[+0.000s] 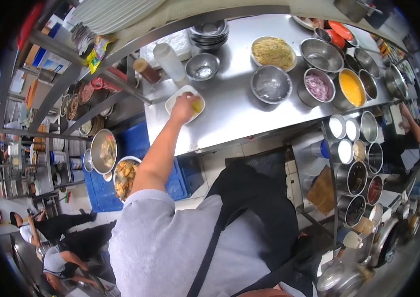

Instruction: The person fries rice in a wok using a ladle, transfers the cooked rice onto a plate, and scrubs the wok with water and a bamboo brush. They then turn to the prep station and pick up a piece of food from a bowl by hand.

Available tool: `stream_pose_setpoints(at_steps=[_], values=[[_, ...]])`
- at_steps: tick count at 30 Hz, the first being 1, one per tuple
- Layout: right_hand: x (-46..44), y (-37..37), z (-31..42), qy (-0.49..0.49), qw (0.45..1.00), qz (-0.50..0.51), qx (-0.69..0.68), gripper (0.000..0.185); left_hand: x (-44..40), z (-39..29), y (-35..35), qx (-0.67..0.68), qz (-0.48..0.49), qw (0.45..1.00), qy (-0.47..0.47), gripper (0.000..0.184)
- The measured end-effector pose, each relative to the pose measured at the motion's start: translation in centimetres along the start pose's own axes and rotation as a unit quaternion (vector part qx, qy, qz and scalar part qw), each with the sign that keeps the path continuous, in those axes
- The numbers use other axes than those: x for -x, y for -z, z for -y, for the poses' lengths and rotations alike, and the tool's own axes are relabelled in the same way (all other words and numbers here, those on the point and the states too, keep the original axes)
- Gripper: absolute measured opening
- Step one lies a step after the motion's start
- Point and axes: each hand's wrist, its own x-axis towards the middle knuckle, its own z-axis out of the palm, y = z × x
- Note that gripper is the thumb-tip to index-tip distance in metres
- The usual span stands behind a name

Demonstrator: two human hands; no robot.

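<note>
My left hand [184, 108] reaches over a white rounded-square dish [173, 101] near the left end of the steel table. Its fingers are drawn together and point down into the dish, beside something yellow-green [198, 106]. What the fingertips hold, if anything, is too small to tell. Just behind the dish stand a clear squeeze bottle [169, 60] and a bottle of brown sauce [146, 71]. A small metal bowl [202, 67] sits to the right of the bottles. My right hand does not show.
Metal bowls hold sliced purple onion [317, 87] and orange liquid [351, 88]; an empty-looking one [271, 84] is nearer. Behind is a bowl of yellowish crumbly food [273, 53]. Blue crates [102, 190] and food bowls are at left. Metal shelving rises left; several people work around.
</note>
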Motion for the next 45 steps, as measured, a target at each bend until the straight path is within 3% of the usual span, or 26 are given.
stream_pose_setpoints(at_steps=[1,3,8,10,11,13,16,18,20,26,29,33,36,38,42,45], values=[[0.1,0.1,-0.6,-0.008,1.000,-0.004,0.010,0.052,0.0,-0.4,-0.1,-0.052,0.038,0.995,-0.078,0.035],[-0.2,0.1,-0.9,-0.021,1.000,-0.017,0.013,0.052,-0.3,0.1,-0.5,-0.080,0.060,0.992,-0.072,0.033],[-0.5,0.4,-0.2,-0.051,0.998,-0.041,0.018,0.051,0.2,0.3,0.1,-0.073,-0.024,0.996,-0.054,0.025],[-0.5,0.6,-0.3,-0.054,0.997,-0.043,0.028,0.051,0.1,0.3,0.2,-0.001,-0.051,0.996,0.074,0.023],[-0.9,0.8,-1.5,-0.049,0.997,-0.042,0.040,0.051,0.1,0.2,0.1,0.002,-0.056,0.996,0.068,0.023],[-1.6,1.1,-4.3,-0.024,0.996,-0.033,0.085,0.051,0.5,0.1,-0.1,-0.011,-0.094,0.990,0.103,0.022],[-3.6,1.8,-10.6,0.051,0.981,-0.013,0.186,0.051,2.2,-0.4,-1.5,-0.017,-0.164,0.985,0.053,0.021],[-4.8,2.2,-12.4,0.107,0.963,-0.012,0.248,0.049,2.8,-0.8,-2.3,-0.015,-0.175,0.982,0.073,0.021],[-5.0,2.3,-11.2,0.165,0.934,-0.027,0.317,0.046,3.5,-1.0,-3.1,-0.025,-0.180,0.977,0.110,0.021],[-9.1,-0.3,0.0,-0.009,0.992,0.001,0.128,0.044,3.9,-1.5,-2.7,-0.026,-0.123,0.970,0.209,0.020],[-9.2,-1.5,6.6,-0.034,0.997,0.004,0.074,0.043,3.1,-1.0,-1.8,0.027,-0.127,0.960,0.246,0.020],[-9.3,-2.0,11.1,-0.025,0.998,0.010,0.051,0.042,1.6,0.2,0.6,0.095,-0.192,0.947,0.238,0.020],[-9.1,-2.0,12.3,-0.029,0.999,0.010,0.044,0.042,1.1,-3.3,6.6,0.197,-0.257,0.922,0.212,0.021],[-8.7,-1.8,12.4,-0.036,0.999,0.005,0.038,0.041,1.1,-7.4,10.5,0.411,-0.309,0.853,0.091,0.028],[-7.3,-1.2,11.0,-0.059,0.998,-0.008,0.029,0.040,4.7,-20.5,20.0,0.671,-0.253,0.676,-0.172,0.036],[-6.1,-0.9,9.4,-0.074,0.997,-0.022,0.017,0.039,9.2,-29.7,25.6,0.617,-0.230,0.617,-0.432,0.037]])
